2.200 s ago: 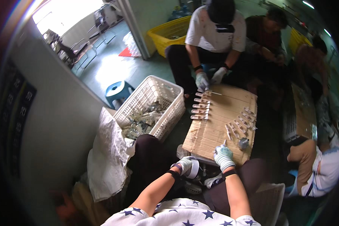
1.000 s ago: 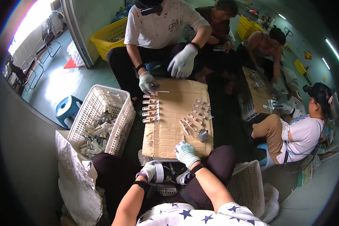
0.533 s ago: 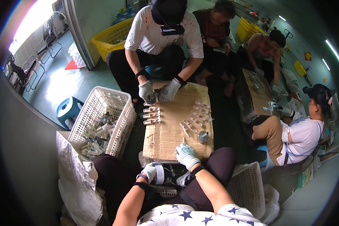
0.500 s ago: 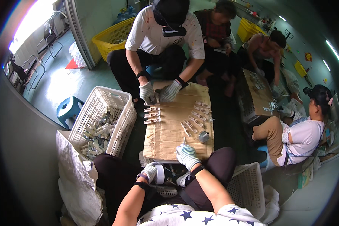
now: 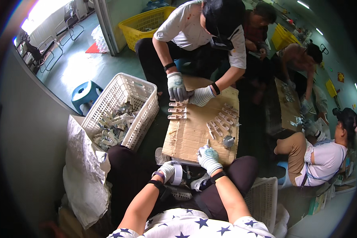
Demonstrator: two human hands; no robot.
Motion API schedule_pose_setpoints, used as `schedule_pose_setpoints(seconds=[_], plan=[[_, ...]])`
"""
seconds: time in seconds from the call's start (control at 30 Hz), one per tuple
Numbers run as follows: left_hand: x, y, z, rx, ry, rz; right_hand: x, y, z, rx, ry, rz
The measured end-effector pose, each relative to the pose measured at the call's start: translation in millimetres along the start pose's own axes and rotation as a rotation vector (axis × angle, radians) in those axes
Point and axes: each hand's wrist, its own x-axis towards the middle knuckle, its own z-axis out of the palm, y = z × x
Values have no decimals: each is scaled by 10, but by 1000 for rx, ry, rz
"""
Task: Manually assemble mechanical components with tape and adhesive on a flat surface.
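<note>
My left hand, in a striped knit glove, grips a white ring-shaped roll below the near edge of the cardboard-topped work surface. My right hand, gloved the same way, is closed at the near right edge around a thin pale stick-like piece, its tip pointing away from me. Beyond it, several pale clips lie fanned out, beside a grey rounded object. Another row of clips lies at the left edge. There, a co-worker's gloved hands meet over the row.
A white plastic crate full of loose clip parts stands left, near a blue stool and a white sack. Another white crate sits by my right knee. More people work around a second cardboard-topped surface at right.
The whole view has shifted, so the board appears farther right. The co-worker leans lower, with hands now closer together over the left row. My hands keep their holds.
</note>
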Motion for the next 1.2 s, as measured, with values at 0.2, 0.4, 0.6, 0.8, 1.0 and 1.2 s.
schedule_pose_setpoints(seconds=[0.2, 0.4, 0.6, 0.8, 1.0, 1.2], plan=[[-8, 8, 20, -49, -8, 31, -34, 0, -8, 91, 59, 126], [-201, 78, 25, -95, -75, 10, 5, 89, 12, 133, 43, 132], [-439, 163, 87, -103, -41, 103, 28, 144, 19, -65, 10, 77], [-402, 68, 60, -45, -85, 149, -30, -148, -551, -286, -264, 19], [-298, 32, 142, 52, -100, 82, 581, -1134, -719, 510, -335, -243], [-80, -56, 164, 141, -93, 32, 1653, -2379, -118, 1218, -920, 215]])
